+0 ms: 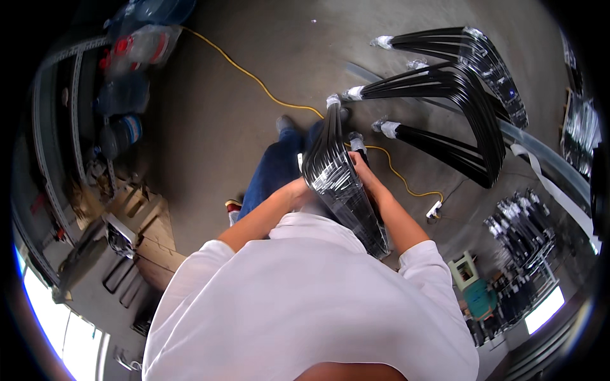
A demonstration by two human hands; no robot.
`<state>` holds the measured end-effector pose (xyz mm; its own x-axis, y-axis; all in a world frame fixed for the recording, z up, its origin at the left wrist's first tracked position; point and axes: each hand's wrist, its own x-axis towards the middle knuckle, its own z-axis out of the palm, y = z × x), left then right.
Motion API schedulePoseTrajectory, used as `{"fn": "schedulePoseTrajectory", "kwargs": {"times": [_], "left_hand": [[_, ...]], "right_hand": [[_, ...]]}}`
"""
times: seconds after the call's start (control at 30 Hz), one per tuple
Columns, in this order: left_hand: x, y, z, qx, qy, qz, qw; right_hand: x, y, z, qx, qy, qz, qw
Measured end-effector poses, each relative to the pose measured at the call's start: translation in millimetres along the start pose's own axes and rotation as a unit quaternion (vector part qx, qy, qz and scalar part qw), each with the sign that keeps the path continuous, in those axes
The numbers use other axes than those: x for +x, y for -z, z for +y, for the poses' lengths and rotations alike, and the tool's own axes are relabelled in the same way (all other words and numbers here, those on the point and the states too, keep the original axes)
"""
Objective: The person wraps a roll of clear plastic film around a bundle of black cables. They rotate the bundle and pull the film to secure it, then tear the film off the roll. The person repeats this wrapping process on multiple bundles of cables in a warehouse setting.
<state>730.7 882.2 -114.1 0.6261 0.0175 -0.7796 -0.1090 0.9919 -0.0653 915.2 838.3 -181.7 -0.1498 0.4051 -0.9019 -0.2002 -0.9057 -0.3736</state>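
Observation:
A bundle of bent black tubes (330,136) stands in front of my body, its upper bend and near side wrapped in shiny clear film. White wrapping caps its far end. My right hand (362,168) grips the bundle's right side near the bend, fingers curled against it. On the opposite side, my left hand (297,192) is pressed to the bundle, with its fingers mostly hidden behind the tubes. A second white-wrapped tube end (357,141) shows just beyond my right hand.
More bent black tube bundles (467,86) lie on the floor to the right. A yellow cable (254,77) crosses the floor to a white power strip (434,209). Large water bottles (121,136) and a metal shelf are on the left. A green stool (478,298) stands at the right.

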Motion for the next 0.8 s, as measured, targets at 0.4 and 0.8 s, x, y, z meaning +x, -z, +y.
{"fn": "schedulePoseTrajectory", "kwargs": {"times": [0.4,0.8], "left_hand": [[-1.9,18.0,-3.5,-0.258,0.014,-0.151,0.954],[-11.8,57.0,-30.0,-0.182,-0.008,0.024,0.983]], "right_hand": [[-38.6,-48.2,-30.7,-0.126,-0.138,-0.017,0.982],[-83.9,-72.7,-83.8,-0.242,0.155,0.093,0.953]]}}
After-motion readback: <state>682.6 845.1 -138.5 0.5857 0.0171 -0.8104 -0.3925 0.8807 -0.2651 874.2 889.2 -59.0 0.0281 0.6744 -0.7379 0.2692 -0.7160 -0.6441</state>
